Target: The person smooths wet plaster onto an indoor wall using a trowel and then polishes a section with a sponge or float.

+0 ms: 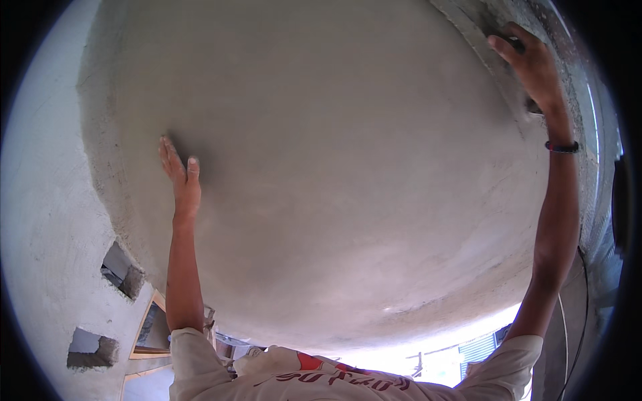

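Note:
Both my arms reach up along a broad grey plastered surface [348, 147]. At its left part, my left hand [181, 179] is open, fingers stretched and thumb apart, with pale dust on the fingertips. It lies on or very close to the plaster; a shadow falls beside it. High at the right edge, my right hand [531, 67] is curled, thumb and fingers bent around something dark. A dark bit also shows beside that wrist, next to a long grey strip-like edge [478, 50]. What the hand grips is mostly hidden. A dark bracelet [562, 147] circles the right wrist.
A pale wall [47, 180] at left has two square holes, one [122, 271] above the other [92, 350]. Below the left arm stands a wooden frame [148, 327]. Bright daylight and a blue slatted panel [476, 351] show at the bottom right. A dark cable [586, 314] hangs at right.

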The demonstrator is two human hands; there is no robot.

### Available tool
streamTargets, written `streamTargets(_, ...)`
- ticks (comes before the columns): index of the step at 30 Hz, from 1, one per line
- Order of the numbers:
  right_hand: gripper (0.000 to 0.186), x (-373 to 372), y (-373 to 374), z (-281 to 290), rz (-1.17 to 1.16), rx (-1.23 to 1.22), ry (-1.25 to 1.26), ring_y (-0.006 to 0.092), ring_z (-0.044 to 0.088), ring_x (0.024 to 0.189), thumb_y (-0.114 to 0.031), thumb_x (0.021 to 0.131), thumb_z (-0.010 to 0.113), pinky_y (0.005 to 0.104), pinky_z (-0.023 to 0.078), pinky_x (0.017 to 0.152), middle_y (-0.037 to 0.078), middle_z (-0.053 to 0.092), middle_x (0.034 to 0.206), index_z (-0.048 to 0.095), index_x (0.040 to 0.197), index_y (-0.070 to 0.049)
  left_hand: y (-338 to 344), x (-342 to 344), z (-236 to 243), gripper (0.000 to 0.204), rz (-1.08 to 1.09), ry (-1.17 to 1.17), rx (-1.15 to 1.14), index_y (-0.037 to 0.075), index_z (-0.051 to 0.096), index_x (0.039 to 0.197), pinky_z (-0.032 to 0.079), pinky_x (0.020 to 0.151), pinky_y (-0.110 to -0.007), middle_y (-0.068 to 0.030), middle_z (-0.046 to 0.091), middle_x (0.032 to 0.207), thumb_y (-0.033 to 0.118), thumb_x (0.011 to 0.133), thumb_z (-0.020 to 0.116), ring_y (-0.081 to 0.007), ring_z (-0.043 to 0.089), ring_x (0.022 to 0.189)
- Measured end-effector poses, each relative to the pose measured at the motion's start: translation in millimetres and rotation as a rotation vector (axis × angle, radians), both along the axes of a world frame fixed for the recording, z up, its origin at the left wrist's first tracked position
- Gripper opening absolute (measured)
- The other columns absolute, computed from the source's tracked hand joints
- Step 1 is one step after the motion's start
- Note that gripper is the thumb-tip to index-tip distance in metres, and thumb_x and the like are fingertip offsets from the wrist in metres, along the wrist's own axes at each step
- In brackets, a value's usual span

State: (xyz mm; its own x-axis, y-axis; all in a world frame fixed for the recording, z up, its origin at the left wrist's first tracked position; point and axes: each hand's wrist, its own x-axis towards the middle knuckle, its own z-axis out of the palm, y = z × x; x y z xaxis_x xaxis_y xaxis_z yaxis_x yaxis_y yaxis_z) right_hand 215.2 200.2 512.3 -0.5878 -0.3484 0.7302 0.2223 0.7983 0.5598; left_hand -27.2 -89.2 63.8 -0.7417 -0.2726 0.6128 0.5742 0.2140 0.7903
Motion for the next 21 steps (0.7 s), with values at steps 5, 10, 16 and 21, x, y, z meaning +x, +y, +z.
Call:
streamTargets(5, 0.030, 5, 5, -138, -0.005, 0.138, -0.248, 0.0300, 0.065, 0.061, -0.037, 0.088, 0.064, 0.0401, 0.054, 0.057, 0.011, 0.068, 0.080, 0.064, 0.104, -0.012, 0, 1, -2, 0.087, 0.005, 0.052, 0.180, 0.005, 0.005, 0.153, 0.011, 0.119, -0.050, -0.0159, 0.003, 0.160, 0.063, 0.096, 0.036, -0.0320, 0.001, 0.148)
streamTargets(10, 0.023, 64, 42, -302, -0.009, -0.001, -0.572, 0.0210, 0.064, 0.050, -0.025, 0.088, 0.064, 0.0323, 0.047, 0.038, 0.009, 0.062, 0.063, 0.060, 0.100, -0.007, 15, 12, -5, 0.081, 0.047, 0.116, 0.208, 0.003, 0.009, 0.152, 0.015, 0.117, -0.051, -0.0187, 0.007, 0.158, 0.055, 0.098, 0.039, -0.0332, 0.008, 0.147)
streamTargets(16, 0.026, 113, 79, -233, 0.109, -0.123, -0.454, 0.0245, 0.067, 0.063, -0.036, 0.087, 0.067, 0.0371, 0.054, 0.053, 0.007, 0.067, 0.076, 0.067, 0.094, -0.011, 57, 62, 34, 0.082, 0.075, 0.351, -0.021, 0.000, 0.011, 0.151, 0.016, 0.115, -0.055, -0.0233, 0.005, 0.157, 0.057, 0.098, 0.037, -0.0397, 0.009, 0.145)
streamTargets(21, 0.037, 146, 154, -25, -0.062, -0.200, 0.095, 0.0141, 0.064, 0.062, -0.037, 0.087, 0.070, 0.0279, 0.050, 0.058, 0.008, 0.068, 0.078, 0.068, 0.110, -0.008, 130, 85, 64, 0.083, 0.010, 0.405, -0.142, -0.003, 0.010, 0.150, 0.012, 0.113, -0.061, -0.0247, 0.003, 0.156, 0.059, 0.098, 0.029, -0.0440, 0.003, 0.145)
